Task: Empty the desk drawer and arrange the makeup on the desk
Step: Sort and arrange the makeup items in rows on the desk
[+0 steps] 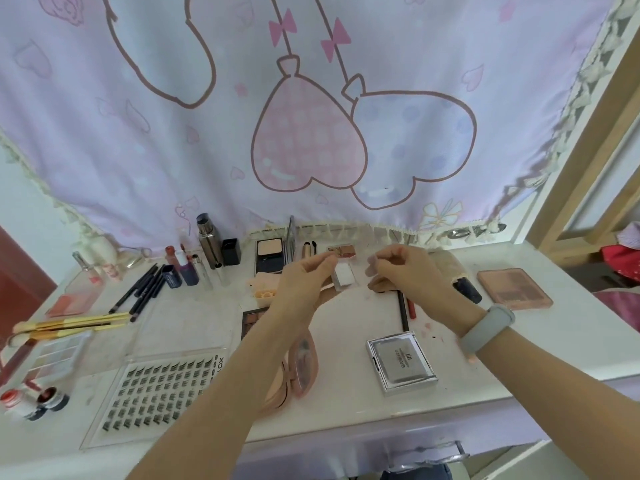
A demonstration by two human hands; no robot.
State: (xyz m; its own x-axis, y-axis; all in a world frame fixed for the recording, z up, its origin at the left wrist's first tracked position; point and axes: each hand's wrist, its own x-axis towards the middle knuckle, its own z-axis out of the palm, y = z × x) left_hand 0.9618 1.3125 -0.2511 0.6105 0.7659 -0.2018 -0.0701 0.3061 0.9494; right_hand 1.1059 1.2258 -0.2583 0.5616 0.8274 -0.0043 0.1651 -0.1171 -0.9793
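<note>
Over the back middle of the white desk (346,403), my left hand (304,282) holds a small white box in a clear case (344,276), fingers under it and thumb and forefinger pinched at its top corner. To its right, my right hand (408,268) has curled fingers that pinch a small pale translucent piece (372,268), perhaps the box's lid. Makeup lies spread across the desk: a silver compact (401,362), a pink palette (514,288), a false-lash tray (162,386) and an open powder compact (273,258). The drawer front (398,452) shows at the bottom edge.
Brushes (69,323) and dark pencils (145,289) lie at the left, with small jars (34,400) at the front left corner. A metal bottle (209,240) and lip tubes stand at the back. A pink lash case (301,368) lies under my left forearm. A curtain (311,116) hangs behind.
</note>
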